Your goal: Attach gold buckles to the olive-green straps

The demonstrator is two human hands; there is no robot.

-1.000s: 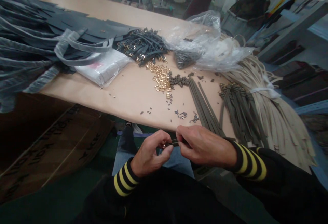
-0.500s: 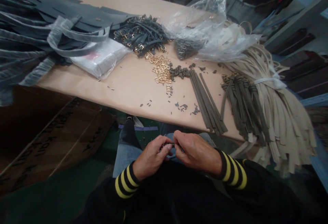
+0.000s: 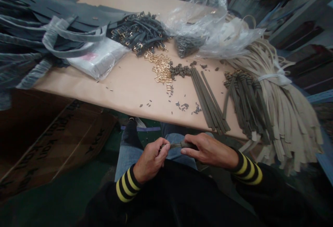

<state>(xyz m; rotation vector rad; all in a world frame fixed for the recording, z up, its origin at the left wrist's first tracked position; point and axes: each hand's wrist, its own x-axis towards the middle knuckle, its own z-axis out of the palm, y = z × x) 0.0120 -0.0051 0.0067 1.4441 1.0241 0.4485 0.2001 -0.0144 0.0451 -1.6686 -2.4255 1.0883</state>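
My hands are above my lap, just off the table's near edge. My left hand (image 3: 153,157) is closed, pinching the thin end of a dark olive strap (image 3: 185,144) between thumb and fingertips. The strap looks narrow by the left fingers and wider by my right hand (image 3: 210,149), whose thumb and fingers grip that wider part. Its far end is hidden in the right hand. Loose olive straps (image 3: 208,102) lie side by side on the table, ahead and to the right. Small gold buckles (image 3: 161,68) and olive strap loops (image 3: 180,70) are heaped farther back.
On the table (image 3: 125,92), small dark bits (image 3: 184,106) lie scattered. Finished-looking olive straps (image 3: 247,102) and bundled beige straps (image 3: 288,123) hang over the right edge. Behind are black buckled straps (image 3: 137,33) and plastic bags (image 3: 223,36). A cardboard box (image 3: 65,133) stands below left.
My right hand has moved right, away from the left, and the strap between them now shows. The left hand has stayed nearly in place, still pinching.
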